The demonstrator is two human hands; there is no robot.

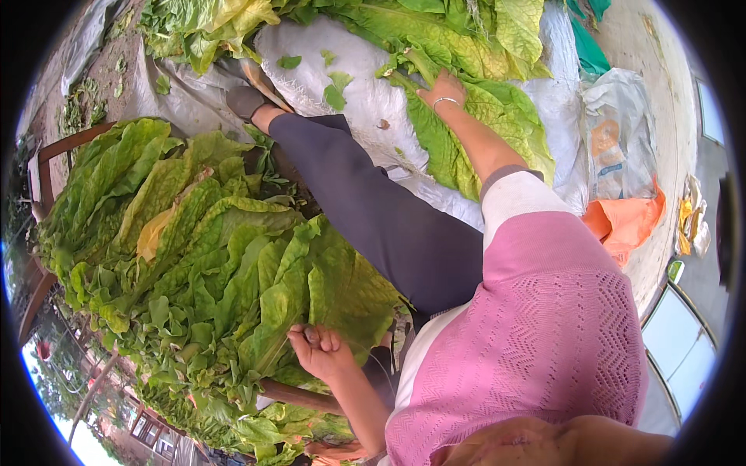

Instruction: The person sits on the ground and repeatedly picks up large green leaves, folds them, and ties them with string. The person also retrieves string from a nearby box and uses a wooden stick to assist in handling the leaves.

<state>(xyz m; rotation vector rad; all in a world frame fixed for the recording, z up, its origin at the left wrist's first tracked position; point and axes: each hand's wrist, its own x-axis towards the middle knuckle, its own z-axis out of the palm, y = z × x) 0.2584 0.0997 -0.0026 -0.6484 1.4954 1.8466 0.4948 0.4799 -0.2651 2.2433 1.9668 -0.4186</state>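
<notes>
My right hand (446, 92), with a bracelet at the wrist, reaches far forward and grips large green leaves, likely tobacco, close to their thick stalk ends. These leaves (489, 125) spread over a white woven sheet (344, 49). Low on the left, my left hand (320, 349) is curled, thumb against fingers. A thin pale string (382, 366) runs from about that hand past the wrist; its exact hold is partly hidden by the fingers. Beside the left hand lies a dense, layered row of similar leaves (233, 250), with a wooden pole (303, 396) at its near edge.
More leaves (204, 26) are heaped at the top. A wooden frame (70, 143) stands at the far left. My outstretched leg (373, 204) crosses between the two leaf piles. To the right lie a clear plastic bag (620, 134) and an orange sack (626, 221).
</notes>
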